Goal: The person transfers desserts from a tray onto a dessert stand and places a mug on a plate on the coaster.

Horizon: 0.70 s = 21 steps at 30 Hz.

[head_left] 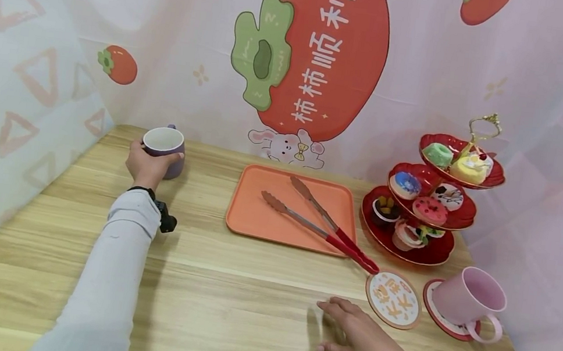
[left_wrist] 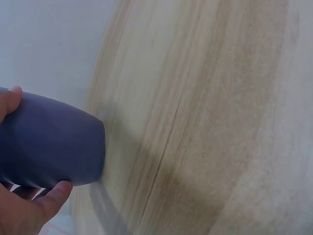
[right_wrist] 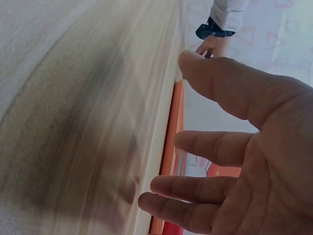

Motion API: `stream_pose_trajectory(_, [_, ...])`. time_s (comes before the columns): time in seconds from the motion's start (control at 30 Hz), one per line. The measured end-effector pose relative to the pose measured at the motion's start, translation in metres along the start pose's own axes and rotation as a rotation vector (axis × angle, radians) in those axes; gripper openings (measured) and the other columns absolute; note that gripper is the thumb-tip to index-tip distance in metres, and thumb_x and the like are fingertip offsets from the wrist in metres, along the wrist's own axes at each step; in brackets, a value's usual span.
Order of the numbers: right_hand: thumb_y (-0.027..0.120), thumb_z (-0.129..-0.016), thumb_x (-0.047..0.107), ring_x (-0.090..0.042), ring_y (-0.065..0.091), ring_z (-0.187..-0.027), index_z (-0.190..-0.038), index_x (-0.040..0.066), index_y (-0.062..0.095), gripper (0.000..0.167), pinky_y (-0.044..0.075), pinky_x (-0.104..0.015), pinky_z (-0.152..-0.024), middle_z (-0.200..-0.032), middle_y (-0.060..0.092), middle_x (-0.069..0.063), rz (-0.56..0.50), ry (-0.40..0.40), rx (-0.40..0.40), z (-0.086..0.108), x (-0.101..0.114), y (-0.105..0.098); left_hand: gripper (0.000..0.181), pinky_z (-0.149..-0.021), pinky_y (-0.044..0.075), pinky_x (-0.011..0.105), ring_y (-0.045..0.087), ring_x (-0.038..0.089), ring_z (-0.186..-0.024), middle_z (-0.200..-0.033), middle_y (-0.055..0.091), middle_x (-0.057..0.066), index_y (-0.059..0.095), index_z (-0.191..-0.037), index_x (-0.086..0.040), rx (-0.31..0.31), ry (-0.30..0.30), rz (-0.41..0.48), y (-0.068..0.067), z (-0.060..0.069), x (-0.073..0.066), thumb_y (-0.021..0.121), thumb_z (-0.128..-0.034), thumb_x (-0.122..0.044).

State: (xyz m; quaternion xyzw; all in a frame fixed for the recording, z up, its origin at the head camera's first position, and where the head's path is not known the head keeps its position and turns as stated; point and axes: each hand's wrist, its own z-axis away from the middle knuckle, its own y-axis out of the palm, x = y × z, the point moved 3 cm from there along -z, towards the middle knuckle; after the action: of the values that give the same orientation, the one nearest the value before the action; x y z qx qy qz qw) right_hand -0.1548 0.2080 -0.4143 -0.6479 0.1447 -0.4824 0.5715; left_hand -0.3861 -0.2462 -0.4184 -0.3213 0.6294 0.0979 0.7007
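At the table's far left, my left hand (head_left: 148, 166) grips a purple mug (head_left: 174, 167) with a pale inside, fingers and thumb around its body. The mug's handle points to the back wall. In the left wrist view the mug (left_wrist: 54, 139) fills the left edge, its base at or very near the wood; I cannot tell whether it touches. My right hand (head_left: 353, 336) hovers low over the front right of the table, fingers loosely spread and holding nothing. Closest to it lies a round white coaster (head_left: 394, 299) with orange lettering.
An orange tray (head_left: 250, 218) lies mid-table, with red-handled tongs (head_left: 324, 230) across it. Behind on the right stands a three-tier red stand (head_left: 437, 256) of toy cakes and donuts. A pink mug (head_left: 464, 297) sits on a red-rimmed coaster (head_left: 438, 291). Printed cloth walls (head_left: 183, 29) enclose the table.
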Motion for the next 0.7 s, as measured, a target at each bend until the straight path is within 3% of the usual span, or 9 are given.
stream_pose_trajectory(0.43, [0.066, -0.081, 0.047, -0.035, 0.047, -0.115, -0.129, 0.004, 0.051, 0.066, 0.04, -0.054, -0.088, -0.126, 0.049, -0.019, -0.01, 0.01, 0.011, 0.001, -0.003, 0.002, 0.096, -0.1, 0.033, 0.034, 0.037, 0.022, -0.126, -0.138, 0.038, 0.009, 0.03, -0.14, -0.009, 0.015, 0.075, 0.016, -0.004, 0.011, 0.002, 0.082, -0.0654, -0.04])
stream_pose_trajectory(0.7, [0.068, -0.081, 0.045, -0.036, 0.046, -0.116, -0.129, 0.003, 0.052, 0.065, 0.039, -0.055, -0.089, -0.127, 0.049, -0.021, -0.018, 0.002, 0.0, 0.001, -0.004, 0.0, 0.092, -0.097, 0.037, 0.035, 0.043, 0.024, -0.121, -0.133, 0.043, 0.012, 0.036, -0.135, -0.005, 0.029, 0.188, 0.005, -0.008, 0.018, -0.008, 0.083, -0.0641, -0.04])
